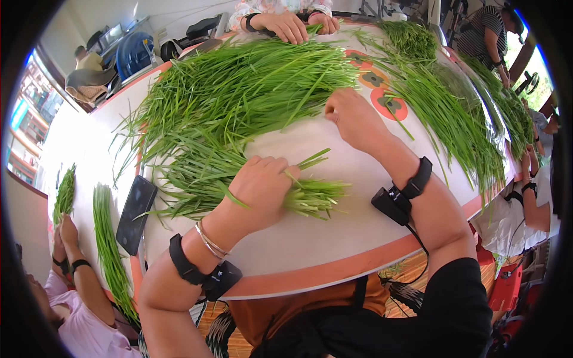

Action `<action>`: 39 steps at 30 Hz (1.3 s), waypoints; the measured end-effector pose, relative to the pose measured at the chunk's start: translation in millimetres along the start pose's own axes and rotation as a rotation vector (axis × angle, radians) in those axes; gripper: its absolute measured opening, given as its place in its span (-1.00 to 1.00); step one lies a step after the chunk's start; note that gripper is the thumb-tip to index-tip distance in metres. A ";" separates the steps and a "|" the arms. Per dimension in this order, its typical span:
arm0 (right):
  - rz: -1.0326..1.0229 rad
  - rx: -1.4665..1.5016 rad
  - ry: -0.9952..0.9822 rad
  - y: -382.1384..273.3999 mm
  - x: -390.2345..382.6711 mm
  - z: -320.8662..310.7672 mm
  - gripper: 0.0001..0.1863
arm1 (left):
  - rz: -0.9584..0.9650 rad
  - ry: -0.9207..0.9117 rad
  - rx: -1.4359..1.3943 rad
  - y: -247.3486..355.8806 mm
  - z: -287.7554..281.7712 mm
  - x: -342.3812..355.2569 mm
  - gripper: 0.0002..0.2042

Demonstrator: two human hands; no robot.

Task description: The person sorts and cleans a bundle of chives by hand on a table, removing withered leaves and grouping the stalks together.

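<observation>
My left hand [262, 190] is closed around a bunch of garlic chives [319, 197] just above the white tabletop. Pale cut ends stick out to the right of my fist, and the long green leaves trail off to the left. Beyond it, my right hand [358, 122] hovers at the right edge of a large pile of garlic chives [239, 89]. Its fingers are curled in a pinch, and whatever lies between them is hidden. A few single stalks stand up from the bunch beside my left thumb.
A black phone [136, 215] lies left, beside a long strip of chives [110, 250]. More chives [441, 110] spread along the right. Across the table, a person's hands [289, 27] touch the pile's far edge. Other people work left and right. The white table has an orange border [322, 271].
</observation>
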State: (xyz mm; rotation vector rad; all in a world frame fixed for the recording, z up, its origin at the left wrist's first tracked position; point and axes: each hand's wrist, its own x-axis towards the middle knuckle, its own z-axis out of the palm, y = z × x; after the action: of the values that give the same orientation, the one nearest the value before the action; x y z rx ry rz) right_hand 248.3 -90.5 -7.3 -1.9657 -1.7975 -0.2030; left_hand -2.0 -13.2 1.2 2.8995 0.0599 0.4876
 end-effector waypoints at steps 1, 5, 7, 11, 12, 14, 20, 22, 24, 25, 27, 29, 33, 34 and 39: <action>-0.002 -0.008 0.002 3.0 4.2 -3.5 -0.85 | 0.004 0.007 0.000 0.4 -0.1 0.3 -0.64; 0.263 0.020 0.113 12.2 17.5 -10.0 -0.76 | 0.000 -0.049 0.032 -0.9 -2.1 2.6 -0.53; 0.184 -0.100 0.127 19.9 17.8 -1.9 -0.68 | 0.036 -0.065 0.043 2.0 -5.4 6.2 -0.45; 0.029 -0.270 0.216 24.4 42.4 0.5 -0.65 | -0.031 -0.112 0.011 5.0 -11.1 8.6 -0.15; 0.025 -0.354 0.155 24.3 49.1 -0.6 -0.75 | -0.061 -0.079 -0.032 4.6 -11.0 8.9 -0.14; 0.057 -0.377 0.161 24.7 50.2 2.8 -0.82 | -0.071 -0.068 -0.042 3.2 -8.2 7.1 -0.25; -0.010 -0.172 0.502 14.6 37.7 -24.4 -0.92 | 0.070 0.021 -0.011 -3.3 1.1 8.7 -0.57; 0.119 -0.014 0.307 -14.1 29.4 -39.1 -0.91 | 0.082 0.070 0.034 -7.2 -1.0 8.9 -0.56; 0.182 0.221 0.029 -37.4 13.4 -35.7 -0.86 | 0.093 0.268 -0.001 -8.9 -5.5 7.9 -0.52; 0.108 0.298 -0.040 -45.5 0.8 -30.0 -0.84 | 0.085 0.278 0.010 -7.9 -6.5 7.5 -0.52; 0.101 0.451 -0.238 -52.8 -13.7 -20.3 -0.86 | 0.061 0.402 -0.056 -3.6 -8.4 6.5 -0.48; 0.065 0.581 -0.259 -46.7 -25.7 -8.6 -0.84 | -0.037 0.332 -0.064 -2.0 -8.2 5.9 -0.48; 0.040 0.876 -0.438 -39.7 -26.9 -0.7 -0.76 | 0.011 0.231 0.047 -6.7 0.6 4.9 -0.54; -0.024 0.859 -0.444 -39.4 -25.8 -2.6 -0.81 | -0.033 0.182 0.077 -5.3 -0.6 5.2 -0.55; -0.155 0.410 -0.160 -0.9 -25.6 -5.4 -0.81 | 0.037 0.095 0.217 7.1 -9.7 20.4 -0.59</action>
State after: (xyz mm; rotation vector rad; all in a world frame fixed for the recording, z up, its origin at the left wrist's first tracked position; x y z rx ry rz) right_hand 245.1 -115.9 -12.8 -1.5930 -1.9111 0.2626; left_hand 14.1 -16.8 18.1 3.0916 0.0784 0.6636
